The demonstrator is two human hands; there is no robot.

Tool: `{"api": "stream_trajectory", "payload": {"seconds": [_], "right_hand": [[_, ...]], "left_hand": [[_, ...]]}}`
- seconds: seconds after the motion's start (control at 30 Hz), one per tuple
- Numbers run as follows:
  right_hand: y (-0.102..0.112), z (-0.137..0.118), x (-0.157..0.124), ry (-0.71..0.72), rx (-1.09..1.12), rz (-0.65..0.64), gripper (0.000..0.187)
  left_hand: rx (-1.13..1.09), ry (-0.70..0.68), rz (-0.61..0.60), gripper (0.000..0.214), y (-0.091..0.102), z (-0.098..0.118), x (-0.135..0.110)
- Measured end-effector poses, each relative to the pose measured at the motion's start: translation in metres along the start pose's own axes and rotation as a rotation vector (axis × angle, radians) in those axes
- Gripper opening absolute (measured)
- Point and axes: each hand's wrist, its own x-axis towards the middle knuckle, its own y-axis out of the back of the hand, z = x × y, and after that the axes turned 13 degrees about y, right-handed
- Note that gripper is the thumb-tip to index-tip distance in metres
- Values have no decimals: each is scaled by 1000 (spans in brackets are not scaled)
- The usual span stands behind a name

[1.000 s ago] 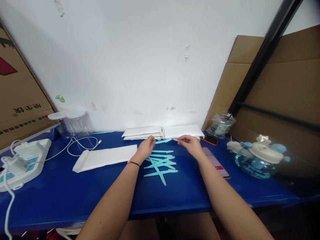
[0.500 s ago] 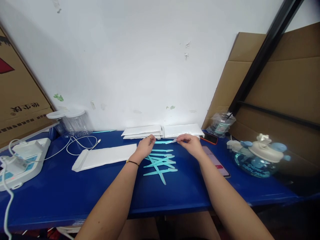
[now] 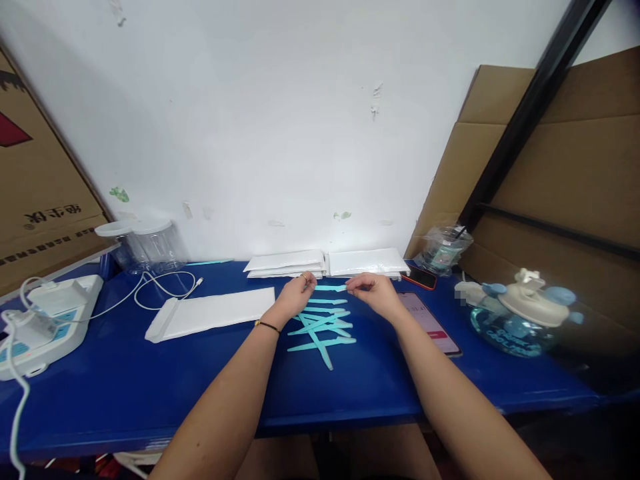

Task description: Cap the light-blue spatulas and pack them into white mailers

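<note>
One thin blue-green stick (image 3: 330,288) between left hand (image 3: 291,298) and right hand (image 3: 377,295), long way side to side. Left hand pinches left end, right hand pinches right end; both just as near. More sticks (image 3: 320,323) in messy pile on blue surface (image 3: 380,380), on near side. White packets (image 3: 367,261) lie behind held stick.

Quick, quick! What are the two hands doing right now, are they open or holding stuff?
Left hand: closed, holding one end of a turquoise stick.
Right hand: closed, fingertips pinching at that stick's other end.
</note>
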Motion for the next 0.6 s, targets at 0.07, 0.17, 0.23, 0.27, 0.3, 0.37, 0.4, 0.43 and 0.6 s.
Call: {"api": "stream_trajectory", "payload": {"seconds": [0.07, 0.17, 0.23, 0.27, 0.3, 0.37, 0.4, 0.43, 0.6], "right_hand": [[-4, 2, -2, -20, 22, -17, 8], [-10, 5, -3, -71, 21, -56, 7], [-12, 7, -4, -105, -12, -132, 6], [-12, 7, -4, -111, -41, -179, 7], [-12, 7, -5, -109, -71, -223, 10], [-12, 2, -7, -102, -116, -294, 28], [-12, -1, -9, -108, -133, -325, 43], [-14, -6, -11, -124, -151, -364, 59], [-33, -39, -21, -142, -393, -644, 101]], "left_hand": [[2, -9, -31, 21, 0, 0, -1], [87, 10, -81, 29, 8, -2, -4], [150, -2, -136, 41, 15, -5, -6], [179, -22, -187, 54, 18, -7, -8], [211, -45, -255, 71, 20, -9, -9], [285, -88, -402, 99, 23, -11, -12], [324, -97, -446, 105, 23, -10, -13], [359, -96, -462, 107, 22, -9, -15], [445, -71, -403, 89, 22, 9, -26]]}}
